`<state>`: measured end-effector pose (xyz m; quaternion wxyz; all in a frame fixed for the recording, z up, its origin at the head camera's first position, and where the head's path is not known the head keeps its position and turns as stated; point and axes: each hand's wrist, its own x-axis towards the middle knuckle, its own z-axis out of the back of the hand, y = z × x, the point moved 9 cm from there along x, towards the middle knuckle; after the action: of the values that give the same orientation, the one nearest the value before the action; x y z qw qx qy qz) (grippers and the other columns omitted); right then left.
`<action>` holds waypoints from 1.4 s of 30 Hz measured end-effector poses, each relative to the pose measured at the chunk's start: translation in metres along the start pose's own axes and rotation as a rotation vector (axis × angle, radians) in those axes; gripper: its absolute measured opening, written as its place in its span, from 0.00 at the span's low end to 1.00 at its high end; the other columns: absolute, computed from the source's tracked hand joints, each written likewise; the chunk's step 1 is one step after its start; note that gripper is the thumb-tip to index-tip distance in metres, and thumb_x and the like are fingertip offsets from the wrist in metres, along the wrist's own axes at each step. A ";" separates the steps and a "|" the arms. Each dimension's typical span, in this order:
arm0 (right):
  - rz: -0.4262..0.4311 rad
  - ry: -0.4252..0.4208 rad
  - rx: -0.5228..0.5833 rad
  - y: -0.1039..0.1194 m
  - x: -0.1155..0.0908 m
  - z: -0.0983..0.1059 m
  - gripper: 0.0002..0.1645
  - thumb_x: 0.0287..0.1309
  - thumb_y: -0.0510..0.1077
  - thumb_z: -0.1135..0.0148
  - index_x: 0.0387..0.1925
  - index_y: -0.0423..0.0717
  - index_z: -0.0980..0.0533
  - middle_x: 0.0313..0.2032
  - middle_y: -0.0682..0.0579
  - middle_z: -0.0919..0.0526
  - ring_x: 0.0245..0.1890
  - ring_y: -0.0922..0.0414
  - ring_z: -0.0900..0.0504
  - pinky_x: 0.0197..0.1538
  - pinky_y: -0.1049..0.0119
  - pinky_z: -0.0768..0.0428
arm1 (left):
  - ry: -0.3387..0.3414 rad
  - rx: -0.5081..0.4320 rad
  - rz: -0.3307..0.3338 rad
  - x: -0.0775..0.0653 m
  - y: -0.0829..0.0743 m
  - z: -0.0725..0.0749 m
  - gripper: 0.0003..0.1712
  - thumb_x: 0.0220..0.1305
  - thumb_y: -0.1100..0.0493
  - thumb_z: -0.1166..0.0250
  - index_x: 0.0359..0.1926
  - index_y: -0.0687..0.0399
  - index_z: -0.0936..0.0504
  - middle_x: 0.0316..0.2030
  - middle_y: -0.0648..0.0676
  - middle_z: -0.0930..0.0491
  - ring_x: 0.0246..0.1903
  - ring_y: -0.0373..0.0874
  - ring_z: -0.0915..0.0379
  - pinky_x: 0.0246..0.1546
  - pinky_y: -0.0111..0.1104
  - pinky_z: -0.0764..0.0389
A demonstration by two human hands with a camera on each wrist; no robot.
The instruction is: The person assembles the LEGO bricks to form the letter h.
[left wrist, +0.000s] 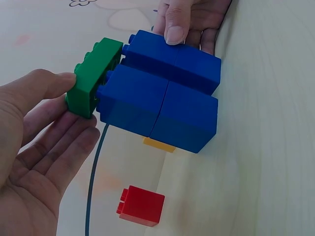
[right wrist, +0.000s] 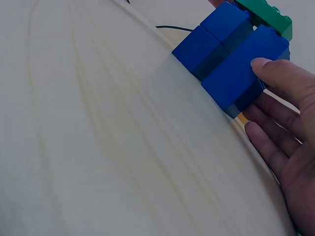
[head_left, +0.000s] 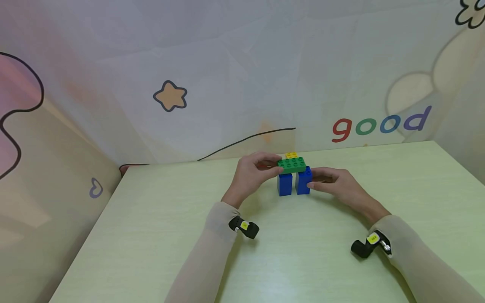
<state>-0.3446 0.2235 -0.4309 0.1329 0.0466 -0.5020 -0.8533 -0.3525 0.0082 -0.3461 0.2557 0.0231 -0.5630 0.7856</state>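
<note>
Two blue brick towers (head_left: pixel 285 185), each two bricks high, stand upright side by side on the table. My left hand (head_left: pixel 253 171) pinches the left end of a long green brick (head_left: pixel 291 166) between thumb and fingers. The green brick lies across the tops of both towers. Blue studs still show beneath it in the left wrist view, so it does not look fully pressed down. My right hand (head_left: pixel 337 183) holds the right-hand blue tower (right wrist: pixel 246 64), thumb on its near face and fingers behind.
Behind the towers is a yellow brick (head_left: pixel 291 155), partly hidden. A red brick (left wrist: pixel 141 206) sits on the table in the left wrist view. A printed backdrop (head_left: pixel 235 84) rises at the far edge of the pale table (head_left: pixel 295 252).
</note>
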 end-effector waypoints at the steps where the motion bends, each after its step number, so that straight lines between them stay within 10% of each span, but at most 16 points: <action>1: 0.000 0.000 -0.001 0.000 0.000 0.000 0.37 0.51 0.63 0.36 0.60 0.54 0.30 0.53 0.53 0.23 0.54 0.52 0.25 0.55 0.51 0.27 | 0.001 -0.001 0.001 0.000 0.001 0.000 0.17 0.54 0.55 0.30 0.46 0.50 0.17 0.41 0.43 0.20 0.37 0.37 0.21 0.38 0.30 0.20; 14: -0.006 0.002 0.012 0.001 0.000 0.000 0.37 0.51 0.63 0.36 0.60 0.55 0.30 0.53 0.53 0.23 0.54 0.53 0.25 0.56 0.52 0.27 | 0.021 0.003 0.027 0.001 0.003 -0.003 0.16 0.53 0.56 0.29 0.45 0.49 0.17 0.41 0.46 0.20 0.38 0.39 0.22 0.40 0.29 0.21; 23: -0.010 -0.001 0.010 0.000 0.001 0.001 0.37 0.51 0.63 0.36 0.60 0.55 0.29 0.53 0.54 0.22 0.53 0.53 0.25 0.56 0.51 0.28 | 0.029 0.007 0.044 -0.008 -0.022 -0.002 0.17 0.55 0.63 0.31 0.47 0.59 0.18 0.42 0.53 0.19 0.39 0.43 0.22 0.40 0.30 0.21; 42: -0.002 0.003 0.008 0.004 -0.001 0.001 0.36 0.52 0.62 0.36 0.61 0.54 0.30 0.52 0.54 0.22 0.53 0.53 0.25 0.56 0.51 0.28 | 0.056 0.010 0.016 0.002 0.005 -0.004 0.15 0.53 0.54 0.29 0.44 0.45 0.16 0.40 0.42 0.20 0.38 0.37 0.22 0.40 0.28 0.21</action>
<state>-0.3432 0.2226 -0.4276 0.1326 0.0489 -0.5052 -0.8514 -0.3558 0.0115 -0.3513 0.2648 -0.0021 -0.5517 0.7908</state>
